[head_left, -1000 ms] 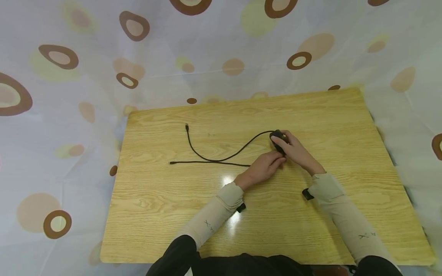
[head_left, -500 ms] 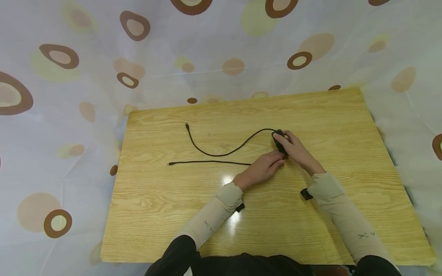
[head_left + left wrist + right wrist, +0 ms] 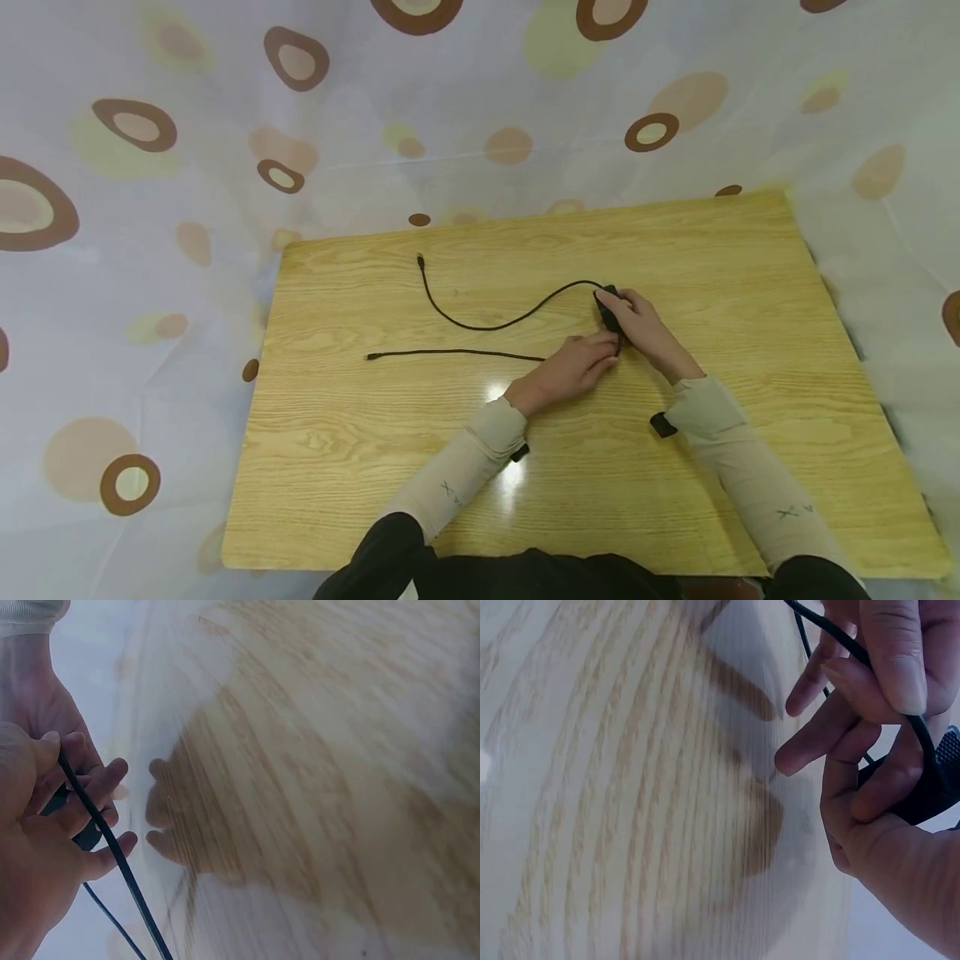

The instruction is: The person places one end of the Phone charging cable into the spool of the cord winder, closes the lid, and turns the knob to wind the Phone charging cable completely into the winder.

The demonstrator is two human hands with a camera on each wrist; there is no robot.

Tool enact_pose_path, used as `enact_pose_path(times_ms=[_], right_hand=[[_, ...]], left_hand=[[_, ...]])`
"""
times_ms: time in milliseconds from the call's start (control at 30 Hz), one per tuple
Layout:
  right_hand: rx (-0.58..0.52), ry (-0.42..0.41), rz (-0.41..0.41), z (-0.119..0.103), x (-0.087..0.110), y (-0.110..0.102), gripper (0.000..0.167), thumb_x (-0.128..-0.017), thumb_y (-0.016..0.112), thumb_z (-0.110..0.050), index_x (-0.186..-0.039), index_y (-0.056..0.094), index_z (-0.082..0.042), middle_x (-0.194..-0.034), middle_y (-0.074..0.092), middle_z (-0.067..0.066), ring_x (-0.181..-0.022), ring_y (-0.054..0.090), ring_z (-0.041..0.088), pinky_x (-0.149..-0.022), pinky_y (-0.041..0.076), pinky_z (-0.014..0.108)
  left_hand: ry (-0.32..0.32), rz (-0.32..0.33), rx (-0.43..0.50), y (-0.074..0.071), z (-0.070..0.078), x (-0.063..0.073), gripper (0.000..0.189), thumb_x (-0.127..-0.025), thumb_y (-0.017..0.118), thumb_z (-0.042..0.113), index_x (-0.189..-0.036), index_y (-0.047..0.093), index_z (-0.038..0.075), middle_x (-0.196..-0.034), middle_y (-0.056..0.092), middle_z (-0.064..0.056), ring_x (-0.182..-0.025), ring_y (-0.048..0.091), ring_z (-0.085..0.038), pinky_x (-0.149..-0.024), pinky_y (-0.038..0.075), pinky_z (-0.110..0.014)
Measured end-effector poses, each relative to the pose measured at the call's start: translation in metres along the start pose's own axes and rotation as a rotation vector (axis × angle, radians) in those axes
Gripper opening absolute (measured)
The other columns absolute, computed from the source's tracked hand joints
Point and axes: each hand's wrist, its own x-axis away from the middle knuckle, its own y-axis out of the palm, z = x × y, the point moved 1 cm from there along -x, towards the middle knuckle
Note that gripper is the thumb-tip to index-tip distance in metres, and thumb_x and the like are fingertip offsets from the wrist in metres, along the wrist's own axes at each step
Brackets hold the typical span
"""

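From where I stand, a person leans over the wooden counter (image 3: 360, 467) with both forearms angled in to meet right of its middle. The right hand (image 3: 647, 327) has its grip wrapped about a dark block (image 3: 609, 320), thumb laid along the top, fingers curled on the far side; that seems chosen to keep the block still and tipped toward the other hand. The left hand (image 3: 573, 367) works just beside it. The right wrist view shows its grip pinching a black cord (image 3: 457, 351) between thumb and finger, close to the block, while its remaining fingers spread loosely. A pinch that fine suits a thin, springy line, I'd judge, since it lets the fingers guide the cord around or along the block without crushing it.

The pinched cord trails from under the left wrist nearly straight across the counter to a small end plug (image 3: 371, 357). A second length, the curved cord (image 3: 480, 327), leaves the block's far end, dips, then rises to a larger plug (image 3: 421, 261). Both tails lie leftward and apart from each other, which probably keeps them from snagging; whether they are two ends of one line I cannot tell, as the fingers hide the join. The cuffs (image 3: 498, 429) sit behind both wrists, well away from the cords.
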Motion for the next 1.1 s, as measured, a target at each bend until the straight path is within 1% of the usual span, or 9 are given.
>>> enact_pose_path(times_ms=[100, 167, 267, 333, 433, 633, 900, 1000, 1100], right_hand=[[-0.003, -0.004, 0.010, 0.012, -0.008, 0.000, 0.077, -0.109, 0.040, -0.060, -0.159, 0.034, -0.001, -0.139, 0.049, 0.022, -0.106, 0.053, 0.020, -0.087, 0.045, 0.028], [-0.011, -0.010, 0.012, 0.018, -0.011, 0.000, 0.079, -0.108, 0.040, -0.062, -0.160, 0.033, -0.003, -0.142, 0.050, 0.023, -0.112, 0.057, 0.020, -0.093, 0.045, 0.026], [-0.056, -0.020, -0.003, 0.024, -0.014, 0.000, 0.078, -0.107, 0.042, -0.064, -0.159, 0.033, -0.006, -0.134, 0.058, 0.023, -0.101, 0.070, 0.016, -0.092, 0.052, 0.024], [-0.085, -0.025, -0.009, 0.026, -0.014, -0.002, 0.077, -0.107, 0.044, -0.064, -0.158, 0.033, -0.007, -0.127, 0.061, 0.022, -0.090, 0.075, 0.014, -0.088, 0.058, 0.025], [-0.099, -0.028, -0.015, 0.027, -0.012, -0.006, 0.078, -0.106, 0.046, -0.066, -0.156, 0.034, -0.008, -0.127, 0.058, 0.018, -0.089, 0.073, 0.013, -0.088, 0.060, 0.028], [-0.044, -0.018, -0.025, 0.027, -0.006, -0.011, 0.083, -0.105, 0.043, -0.070, -0.159, 0.033, -0.008, -0.139, 0.052, 0.024, -0.095, 0.071, 0.017, -0.089, 0.059, 0.033], [-0.050, -0.020, -0.044, 0.029, -0.005, -0.012, 0.082, -0.106, 0.046, -0.066, -0.157, 0.032, -0.004, -0.128, 0.057, 0.023, -0.091, 0.072, 0.019, -0.085, 0.060, 0.033], [-0.034, -0.010, -0.044, 0.031, -0.005, -0.013, 0.083, -0.105, 0.048, -0.066, -0.158, 0.030, -0.005, -0.132, 0.057, 0.024, -0.092, 0.072, 0.019, -0.085, 0.058, 0.030], [-0.032, -0.004, -0.055, 0.033, -0.005, -0.013, 0.085, -0.105, 0.050, -0.065, -0.160, 0.026, -0.005, -0.134, 0.057, 0.023, -0.094, 0.072, 0.020, -0.087, 0.056, 0.028]], left_hand=[[-0.016, 0.013, 0.001, 0.001, 0.003, 0.002, 0.036, -0.116, 0.040, 0.024, -0.136, 0.066, 0.008, -0.143, 0.063, -0.003, -0.129, 0.063, -0.013, -0.109, 0.052, -0.035], [-0.050, 0.014, 0.041, 0.002, 0.005, 0.004, 0.035, -0.117, 0.039, 0.026, -0.130, 0.067, 0.009, -0.125, 0.070, -0.003, -0.109, 0.069, -0.010, -0.098, 0.053, -0.023], [-0.132, 0.004, 0.103, 0.003, 0.007, 0.009, 0.032, -0.116, 0.040, 0.032, -0.121, 0.066, 0.013, -0.094, 0.071, -0.001, -0.080, 0.065, -0.006, -0.076, 0.047, -0.014], [-0.185, -0.006, 0.138, 0.002, 0.007, 0.013, 0.030, -0.116, 0.042, 0.037, -0.110, 0.064, 0.017, -0.075, 0.060, 0.003, -0.063, 0.051, -0.005, -0.063, 0.038, -0.015], [-0.245, -0.010, 0.107, -0.002, 0.003, 0.021, 0.029, -0.113, 0.049, 0.043, -0.105, 0.067, 0.021, -0.075, 0.062, 0.009, -0.059, 0.049, -0.001, -0.057, 0.037, -0.015], [-0.297, 0.013, -0.086, -0.015, -0.021, 0.046, 0.024, -0.109, 0.060, 0.041, -0.111, 0.071, 0.020, -0.095, 0.075, 0.008, -0.073, 0.063, -0.003, -0.069, 0.052, -0.021], [-0.255, 0.040, -0.447, -0.046, -0.050, 0.073, 0.022, -0.107, 0.060, 0.016, -0.130, 0.063, 0.015, -0.132, 0.062, -0.006, -0.116, 0.066, -0.023, -0.095, 0.057, -0.047], [-0.314, 0.020, -0.584, -0.056, -0.054, 0.076, 0.026, -0.108, 0.058, 0.016, -0.134, 0.060, 0.012, -0.141, 0.059, -0.010, -0.125, 0.062, -0.028, -0.097, 0.056, -0.048], [-0.424, -0.045, -0.674, -0.063, -0.056, 0.076, 0.025, -0.109, 0.056, 0.019, -0.131, 0.062, 0.010, -0.133, 0.062, -0.010, -0.119, 0.062, -0.028, -0.095, 0.055, -0.045]])
